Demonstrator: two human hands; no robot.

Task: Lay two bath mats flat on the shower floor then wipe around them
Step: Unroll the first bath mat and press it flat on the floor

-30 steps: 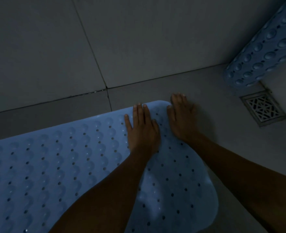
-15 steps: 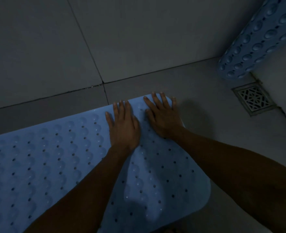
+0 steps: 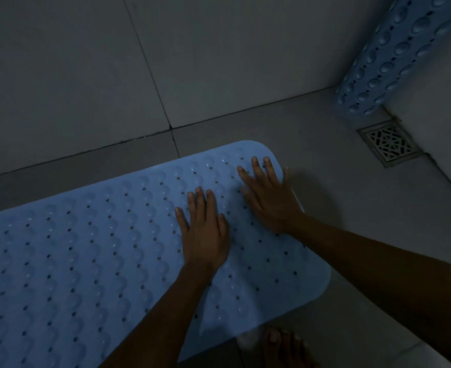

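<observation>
A light blue bath mat [image 3: 86, 261] with rows of holes and bumps lies spread on the grey shower floor, its rounded right end near the middle of the view. My left hand [image 3: 204, 232] presses flat on it with straight fingers. My right hand [image 3: 268, 195] lies flat with spread fingers near the mat's far right corner. A second blue mat [image 3: 399, 54], rolled up, leans in the top right corner against the wall.
A square metal floor drain [image 3: 390, 143] sits right of the mat, below the rolled mat. Grey tiled wall [image 3: 219, 62] meets the floor just behind the mat. My bare toes [image 3: 285, 346] show at the bottom edge, by the mat's near corner.
The right end of the mat, humped before, now lies flatter. Both hands have slid on the mat; my right hand has moved from the end edge onto the far right corner.
</observation>
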